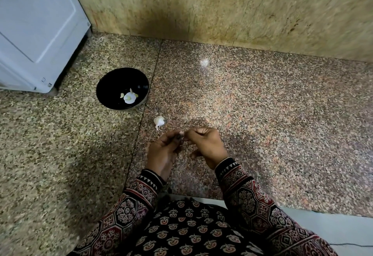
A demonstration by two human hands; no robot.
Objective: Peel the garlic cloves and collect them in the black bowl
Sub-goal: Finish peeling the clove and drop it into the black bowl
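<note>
A black bowl (113,86) stands on the speckled granite counter at the left, with a few pale garlic pieces (129,96) at its bottom. Near the bowl's right side lies a white garlic piece with papery skin (158,121). Just below it, my left hand (163,152) and my right hand (205,146) meet above the counter. Both pinch a small garlic clove (182,134) between their fingertips; only its pale tip shows.
A white appliance (36,29) stands at the back left, close to the bowl. A tan stone wall (222,7) closes the counter at the back. The counter's front edge (302,213) runs by my patterned sleeves.
</note>
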